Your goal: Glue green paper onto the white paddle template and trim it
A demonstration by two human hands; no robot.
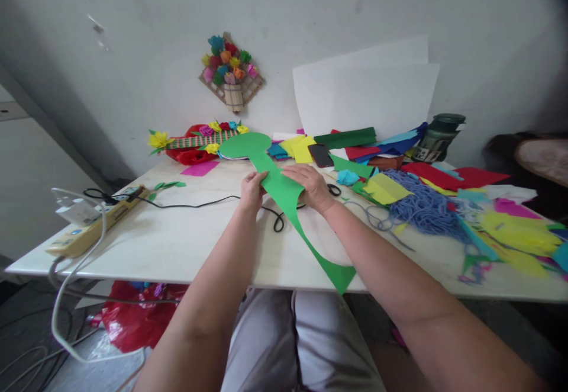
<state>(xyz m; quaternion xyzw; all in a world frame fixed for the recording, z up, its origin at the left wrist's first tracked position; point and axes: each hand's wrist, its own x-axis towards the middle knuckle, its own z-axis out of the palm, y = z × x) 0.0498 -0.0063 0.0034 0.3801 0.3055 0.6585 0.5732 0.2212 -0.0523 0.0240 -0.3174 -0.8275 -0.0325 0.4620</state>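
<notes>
A long green paper cut-out [284, 193] with a round top lies across the middle of the white table [177, 244], its lower end hanging over the front edge. My left hand [252, 189] pinches its left edge. My right hand [310, 183] lies flat on its right side, fingers spread over the paper. A black cable [199, 204] runs under the paper and loops just below my hands.
A power strip [95, 223] sits at the table's left edge. Coloured paper scraps [515, 229], blue yarn [421, 205], a phone [320, 155] and a dark jar [439, 137] crowd the right half. White sheets [364, 93] lean on the wall; paper-flower crafts [199, 140] stand behind.
</notes>
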